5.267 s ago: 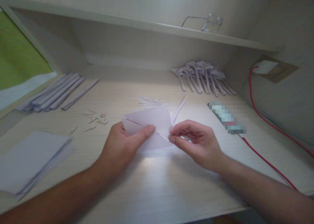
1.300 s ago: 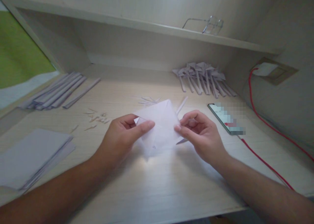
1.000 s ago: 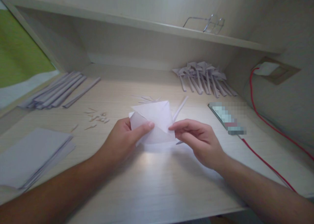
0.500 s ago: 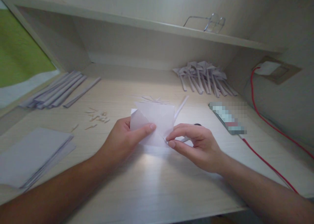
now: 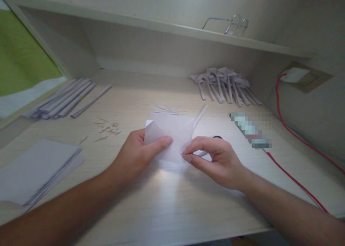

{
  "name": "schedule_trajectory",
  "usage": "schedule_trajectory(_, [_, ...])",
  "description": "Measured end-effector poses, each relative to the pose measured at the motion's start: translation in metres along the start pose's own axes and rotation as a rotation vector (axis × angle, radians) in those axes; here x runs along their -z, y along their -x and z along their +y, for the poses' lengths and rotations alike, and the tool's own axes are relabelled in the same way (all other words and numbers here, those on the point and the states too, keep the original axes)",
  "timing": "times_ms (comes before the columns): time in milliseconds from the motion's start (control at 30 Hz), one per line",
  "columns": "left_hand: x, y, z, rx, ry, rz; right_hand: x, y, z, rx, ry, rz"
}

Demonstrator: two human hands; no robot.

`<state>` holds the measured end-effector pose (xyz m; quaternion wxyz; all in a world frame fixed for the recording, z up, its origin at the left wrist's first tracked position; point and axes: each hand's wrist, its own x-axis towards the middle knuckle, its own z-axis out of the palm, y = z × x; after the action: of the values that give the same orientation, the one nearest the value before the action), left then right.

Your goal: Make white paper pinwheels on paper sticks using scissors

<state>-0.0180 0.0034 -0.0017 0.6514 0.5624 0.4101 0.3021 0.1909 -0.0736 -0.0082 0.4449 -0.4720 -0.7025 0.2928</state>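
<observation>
A folded white paper sheet (image 5: 172, 132) is held just above the pale wooden desk (image 5: 172, 199) at its middle. My left hand (image 5: 137, 156) grips the sheet's left side, thumb on top. My right hand (image 5: 215, 159) pinches its lower right corner between thumb and forefinger. A thin paper strip (image 5: 199, 115) sticks up behind the sheet. Something small and dark (image 5: 217, 137) shows just above my right hand; what it is cannot be told.
A stack of white sheets (image 5: 35, 170) lies at the left front. Long folded strips (image 5: 64, 100) lie at the back left, finished folded pieces (image 5: 225, 86) at the back right. Paper scraps (image 5: 107, 129), a phone (image 5: 250, 131) with a red cable (image 5: 293, 138), glasses (image 5: 229, 24) on the shelf.
Over five seconds the sheet was turned and refolded between my hands. In the last half second my right fingers pressed tighter on the lower right corner; the sheet barely moved.
</observation>
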Motion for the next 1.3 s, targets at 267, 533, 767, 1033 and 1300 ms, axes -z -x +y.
schedule_trajectory(267, [-0.0004, -0.0004, -0.0007, -0.021, 0.0, -0.003, -0.0015, -0.0006, 0.0002, 0.031, 0.009, 0.008])
schedule_trajectory(533, [-0.0018, 0.0006, 0.0007, -0.019, -0.007, 0.03, -0.0004, -0.0015, 0.0009, 0.027, 0.014, -0.016])
schedule_trajectory(767, [-0.001, 0.0014, -0.0007, -0.023, -0.005, 0.019, -0.0012, -0.0013, 0.0003, -0.004, -0.007, -0.013])
schedule_trajectory(1033, [-0.0016, 0.0004, -0.0024, -0.025, -0.013, 0.022, -0.0008, -0.0005, 0.0006, -0.02, -0.028, -0.023])
schedule_trajectory(1300, [-0.0031, 0.0025, 0.0016, -0.03, -0.025, 0.039, -0.0035, 0.0019, 0.0028, -0.082, -0.087, 0.037])
